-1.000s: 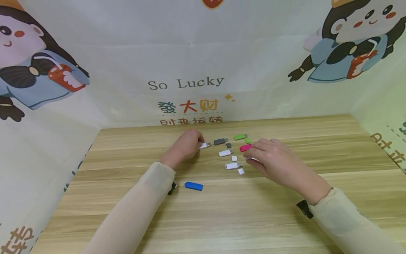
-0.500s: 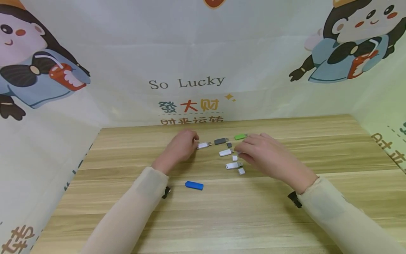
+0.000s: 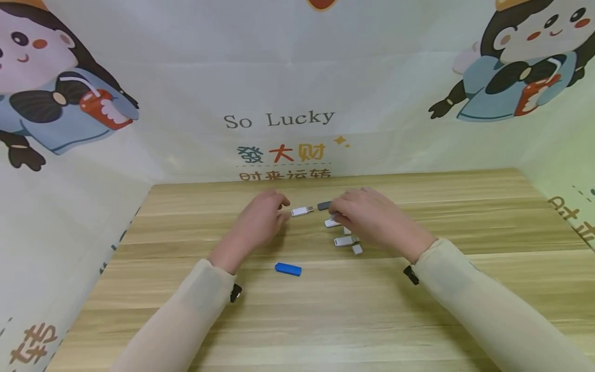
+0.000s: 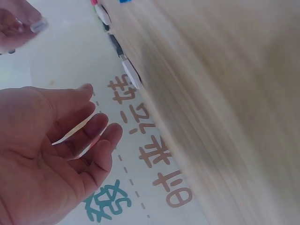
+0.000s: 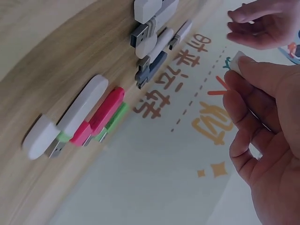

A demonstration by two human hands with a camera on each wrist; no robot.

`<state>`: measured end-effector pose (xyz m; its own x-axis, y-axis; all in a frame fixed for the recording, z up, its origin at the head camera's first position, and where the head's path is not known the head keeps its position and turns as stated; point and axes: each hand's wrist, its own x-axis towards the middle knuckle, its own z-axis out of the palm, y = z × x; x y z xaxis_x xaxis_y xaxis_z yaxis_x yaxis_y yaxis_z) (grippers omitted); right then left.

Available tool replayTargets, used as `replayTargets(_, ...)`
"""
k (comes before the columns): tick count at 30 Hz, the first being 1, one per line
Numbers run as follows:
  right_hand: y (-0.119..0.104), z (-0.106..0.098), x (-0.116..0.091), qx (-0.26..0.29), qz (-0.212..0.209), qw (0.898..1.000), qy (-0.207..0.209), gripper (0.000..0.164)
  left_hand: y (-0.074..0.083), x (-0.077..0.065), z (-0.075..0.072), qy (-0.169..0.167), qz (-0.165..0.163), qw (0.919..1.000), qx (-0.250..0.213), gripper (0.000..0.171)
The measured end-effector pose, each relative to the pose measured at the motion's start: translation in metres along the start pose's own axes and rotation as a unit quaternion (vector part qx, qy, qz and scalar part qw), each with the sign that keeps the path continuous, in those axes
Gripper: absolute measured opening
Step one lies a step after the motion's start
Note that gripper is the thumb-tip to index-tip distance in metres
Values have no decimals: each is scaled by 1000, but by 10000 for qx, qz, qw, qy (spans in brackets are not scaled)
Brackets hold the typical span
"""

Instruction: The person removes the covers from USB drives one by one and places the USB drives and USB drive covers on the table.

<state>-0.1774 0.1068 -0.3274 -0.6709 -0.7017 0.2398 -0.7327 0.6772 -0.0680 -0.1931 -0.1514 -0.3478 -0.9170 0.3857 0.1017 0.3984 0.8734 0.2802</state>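
My left hand point(image 3: 255, 225) hovers just left of a white USB stick point(image 3: 301, 211) with its metal plug bare. Its fingers are loosely bent and hold nothing, as the left wrist view shows. With thumb and fingertips, my right hand point(image 3: 369, 216) pinches a small white USB cap point(image 5: 236, 63) above the table. Below and around it lie a dark grey USB stick point(image 3: 324, 205) and a white USB stick point(image 3: 331, 223). In the head view, the right hand hides the pink USB stick point(image 5: 108, 110) and the green one point(image 5: 117, 117).
Nearer me lies another white USB stick point(image 3: 344, 241), beside a loose white cap point(image 3: 357, 249). A blue USB stick point(image 3: 288, 269) sits apart, closer to the front. Printed cloth point(image 3: 279, 77) walls the wooden table point(image 3: 316, 320) at the back and sides.
My right hand has moved left from beside the pink USB stick, with the white cap showing in its fingers now. The left hand has drawn back from the white stick, leaving it on the table.
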Motion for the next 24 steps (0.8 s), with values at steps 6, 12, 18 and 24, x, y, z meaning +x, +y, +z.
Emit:
replayTargets(6,4,7,18,179,141,9992,-313,6,5,-17,-1,139,50,9998,149,29)
replayTargets(12,9,17,33,363,91,9985,-407,7,5,-36,-4,315,182,9990,259,28)
replayTargets(18,11,26,48,387,88,9978,-528,5,4,-52,-5,409,188,9985,304,27)
replayTargets(24,12,32,61,361,195,9955,-856,8,4,-64,-7,520,264,9977,358,27)
